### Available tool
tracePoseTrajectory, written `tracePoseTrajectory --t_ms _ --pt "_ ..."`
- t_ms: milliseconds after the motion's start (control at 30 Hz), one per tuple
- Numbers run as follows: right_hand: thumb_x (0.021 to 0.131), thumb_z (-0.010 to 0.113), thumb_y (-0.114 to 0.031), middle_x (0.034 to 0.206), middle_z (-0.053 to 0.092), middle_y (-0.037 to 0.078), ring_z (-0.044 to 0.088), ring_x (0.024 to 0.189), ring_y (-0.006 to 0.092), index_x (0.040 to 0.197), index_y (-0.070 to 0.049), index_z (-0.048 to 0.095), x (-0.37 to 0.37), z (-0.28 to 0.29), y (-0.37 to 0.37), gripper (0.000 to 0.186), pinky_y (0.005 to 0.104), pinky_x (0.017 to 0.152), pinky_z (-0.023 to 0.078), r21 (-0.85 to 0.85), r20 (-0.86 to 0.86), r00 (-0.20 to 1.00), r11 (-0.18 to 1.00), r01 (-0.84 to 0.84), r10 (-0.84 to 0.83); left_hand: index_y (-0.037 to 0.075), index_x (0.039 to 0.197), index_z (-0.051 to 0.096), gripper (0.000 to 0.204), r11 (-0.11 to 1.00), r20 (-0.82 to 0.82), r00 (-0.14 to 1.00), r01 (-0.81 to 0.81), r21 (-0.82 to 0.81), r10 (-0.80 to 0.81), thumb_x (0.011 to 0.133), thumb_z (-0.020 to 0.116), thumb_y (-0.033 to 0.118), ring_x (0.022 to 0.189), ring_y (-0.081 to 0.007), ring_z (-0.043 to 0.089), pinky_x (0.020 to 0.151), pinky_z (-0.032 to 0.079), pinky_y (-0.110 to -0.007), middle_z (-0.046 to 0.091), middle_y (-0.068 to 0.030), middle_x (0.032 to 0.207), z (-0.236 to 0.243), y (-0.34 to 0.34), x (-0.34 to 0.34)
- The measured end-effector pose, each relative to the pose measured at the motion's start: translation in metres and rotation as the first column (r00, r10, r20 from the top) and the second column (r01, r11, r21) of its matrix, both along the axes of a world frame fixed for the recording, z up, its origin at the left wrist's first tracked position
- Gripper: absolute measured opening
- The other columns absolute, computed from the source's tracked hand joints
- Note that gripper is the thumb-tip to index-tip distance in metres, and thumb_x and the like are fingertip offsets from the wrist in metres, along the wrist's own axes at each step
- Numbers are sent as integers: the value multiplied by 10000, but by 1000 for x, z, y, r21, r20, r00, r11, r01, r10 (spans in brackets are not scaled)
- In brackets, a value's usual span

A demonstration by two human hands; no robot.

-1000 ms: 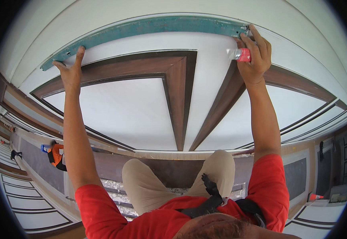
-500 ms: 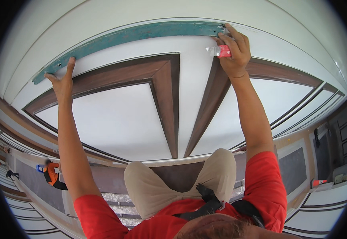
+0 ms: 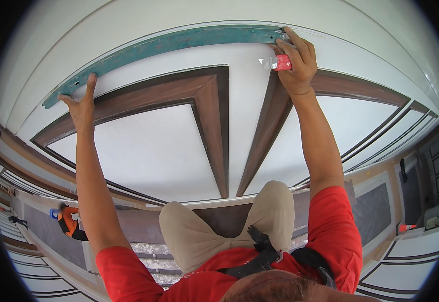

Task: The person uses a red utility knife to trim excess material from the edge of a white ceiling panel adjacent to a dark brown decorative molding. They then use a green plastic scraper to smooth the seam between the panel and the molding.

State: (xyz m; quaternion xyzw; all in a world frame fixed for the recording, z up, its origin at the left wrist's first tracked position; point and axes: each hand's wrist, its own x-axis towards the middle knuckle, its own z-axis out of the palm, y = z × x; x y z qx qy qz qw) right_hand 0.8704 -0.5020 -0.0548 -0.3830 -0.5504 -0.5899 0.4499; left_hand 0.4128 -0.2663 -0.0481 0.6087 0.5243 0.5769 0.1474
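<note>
A long teal strip point(image 3: 179, 40), scuffed and with a hole near each end, lies across the white panelled surface point(image 3: 239, 58) above the brown mouldings. My left hand point(image 3: 82, 103) holds it near its left end, thumb and fingers apart on the strip's lower edge. At the opposite end, my right hand point(image 3: 297, 58) grips the strip with its fingertips. A small red piece with clear plastic point(image 3: 280, 63) sticks out from under that same hand; its kind cannot be made out. Beside the right fingertips, a small shiny bit is partly hidden.
Raised brown mouldings point(image 3: 212, 100) frame white panels below the strip. Far to the left, a person in orange point(image 3: 70, 221) is beside a blue object. An orange cone point(image 3: 407, 227) stands at the far right. My knees point(image 3: 275, 206) are bent near the panelled surface.
My view has shifted slightly. Both hands keep their places on the teal strip, and the red piece stays at my right hand. The person in orange has shifted posture slightly.
</note>
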Motion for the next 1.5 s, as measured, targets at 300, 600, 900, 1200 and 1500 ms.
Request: tracePoseTrajectory --t_ms 300,600,900,1200,1500 --pt "656 889 -62 1246 724 78 659 952 284 1025 -106 753 -1 0 3 396 334 752 572 12 -3 1000 1000 2 -2 -133 1575 -95 1613 999 -37 999 -33 11 33 636 773 849 1569 -445 115 1278 144 -461 98 -354 1663 -1 4 -4" --pt "674 888 -50 1239 726 95 670 965 279 1018 -89 767 -10 2 -1 367 345 796 573 -29 -30 1000 1000 -6 5 -127 1580 -80 1626 1000 -14 1000 -28 7 28 614 775 862 1559 -456 153 1271 187 -457 114 -377 1650 -5 9 -7" --pt "711 860 13 1264 712 96 665 991 266 1033 -78 764 -7 0 -7 348 353 830 564 -83 -55 999 997 -8 4 -138 1573 -78 1643 1000 29 999 25 9 -26 593 799 848 1557 -487 109 1265 206 -483 98 -408 1635 -3 -5 4" --pt "718 841 76 1279 704 128 670 974 273 1054 -42 755 -9 0 -5 366 364 823 556 -102 -35 999 994 -33 29 -133 1576 -69 1643 997 83 994 68 42 -72 585 820 830 1565 -479 53 1266 212 -495 73 -393 1644 -5 -11 4" --pt "673 661 247 1295 675 197 652 1134 305 1109 28 726 -11 -1 -3 493 361 886 629 -129 -39 999 991 -35 30 -108 1589 -50 1627 997 76 995 59 53 -63 585 819 831 1564 -478 61 1265 227 -504 73 -360 1660 -5 -10 2"
